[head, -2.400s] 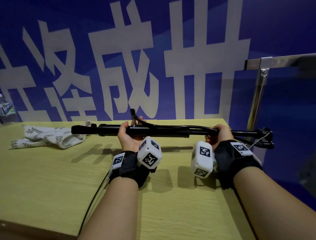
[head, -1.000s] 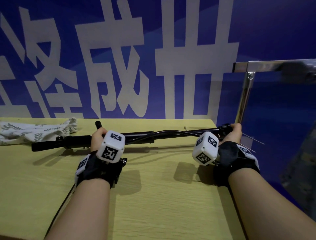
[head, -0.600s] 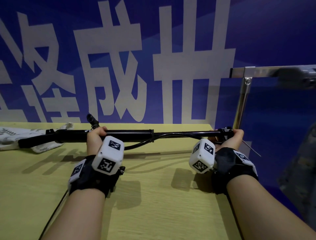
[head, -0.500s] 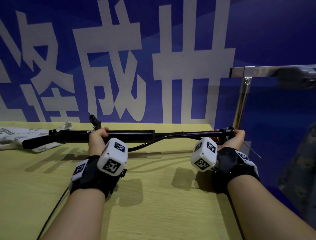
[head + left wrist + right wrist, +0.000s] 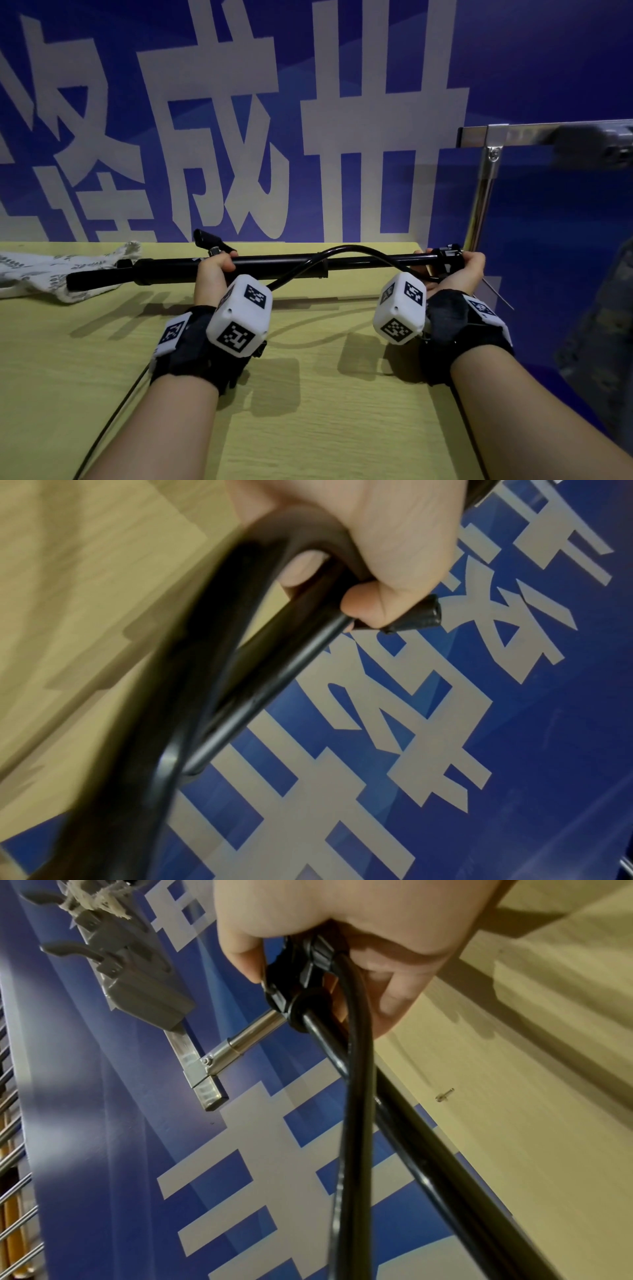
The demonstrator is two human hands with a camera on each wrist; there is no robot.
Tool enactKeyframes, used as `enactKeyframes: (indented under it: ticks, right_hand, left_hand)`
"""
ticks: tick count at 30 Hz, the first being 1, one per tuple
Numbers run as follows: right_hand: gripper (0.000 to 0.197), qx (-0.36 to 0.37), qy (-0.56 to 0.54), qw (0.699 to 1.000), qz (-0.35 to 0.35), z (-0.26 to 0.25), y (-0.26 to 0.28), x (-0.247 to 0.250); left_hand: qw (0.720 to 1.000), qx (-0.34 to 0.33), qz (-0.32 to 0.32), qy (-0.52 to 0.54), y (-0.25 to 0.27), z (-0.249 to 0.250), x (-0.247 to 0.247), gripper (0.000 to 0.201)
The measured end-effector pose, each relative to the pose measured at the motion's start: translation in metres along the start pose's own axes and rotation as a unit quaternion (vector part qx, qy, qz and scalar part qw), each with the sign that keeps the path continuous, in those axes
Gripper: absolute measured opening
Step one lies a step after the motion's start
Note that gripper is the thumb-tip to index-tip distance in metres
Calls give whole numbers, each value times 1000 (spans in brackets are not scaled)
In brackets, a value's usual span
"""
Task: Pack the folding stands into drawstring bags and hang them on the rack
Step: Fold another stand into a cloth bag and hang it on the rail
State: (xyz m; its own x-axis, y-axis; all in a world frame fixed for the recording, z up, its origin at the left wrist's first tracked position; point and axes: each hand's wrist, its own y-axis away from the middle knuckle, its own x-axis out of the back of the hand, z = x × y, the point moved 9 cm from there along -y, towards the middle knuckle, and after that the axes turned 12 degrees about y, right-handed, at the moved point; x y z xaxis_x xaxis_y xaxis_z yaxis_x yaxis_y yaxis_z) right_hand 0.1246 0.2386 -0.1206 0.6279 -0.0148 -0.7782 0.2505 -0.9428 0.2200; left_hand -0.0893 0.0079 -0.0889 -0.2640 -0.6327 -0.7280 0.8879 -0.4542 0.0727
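Observation:
A black folding stand (image 5: pixel 281 268) lies level in the air just above the far edge of the wooden table (image 5: pixel 308 394). My left hand (image 5: pixel 214 270) grips its thick tube (image 5: pixel 274 669) near the left part. My right hand (image 5: pixel 466 265) holds the thin end by a black clamp (image 5: pixel 301 969). A black strut (image 5: pixel 346 251) bows up between the hands. A white leaf-print drawstring bag (image 5: pixel 51 270) lies on the table at the far left, under the stand's left tip. The metal rack (image 5: pixel 489 164) stands at the right.
A blue wall with large white characters (image 5: pixel 239 120) rises right behind the table. Grey hooks (image 5: pixel 113 947) hang on the rack bar with a scrap of white cord. A small screw (image 5: pixel 444 1093) lies on the table. A thin black cable (image 5: pixel 113 418) trails from my left wrist.
The stand has shortened: my right hand pushed the thin end leftward into the tube, and the strut now bows upward. The stand rose a little from the table.

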Motion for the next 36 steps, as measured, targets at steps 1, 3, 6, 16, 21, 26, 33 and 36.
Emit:
enactKeyframes:
  ticks: [1, 3, 6, 16, 21, 26, 33, 36]
  right_hand:
    - [23, 1, 5, 1000, 1, 0, 0, 0]
    - [22, 7, 8, 1000, 2, -1, 3, -1]
    - [22, 12, 23, 1000, 8, -2, 3, 0]
    - [23, 18, -3, 999, -37, -5, 6, -10]
    - [24, -5, -52, 998, -40, 0, 2, -9]
    - [33, -25, -44, 998, -29, 5, -4, -6]
    - [29, -26, 25, 999, 21, 6, 6, -2]
    - [33, -26, 27, 999, 34, 6, 4, 2]
  left_hand:
    - [1000, -1, -3, 5, -1, 0, 0, 26]
    - [1000, 21, -3, 13, 0, -5, 3, 23]
    - [998, 54, 14, 39, 1, -12, 10, 22]
    - [973, -37, 224, -50, -9, 4, 50, 46]
    - [974, -24, 223, -18, -12, 0, 53, 47]
    - [972, -50, 229, -29, -10, 5, 52, 49]
    - [962, -73, 257, 51, -13, 7, 57, 49]
    - [963, -90, 243, 70, -15, 6, 50, 54]
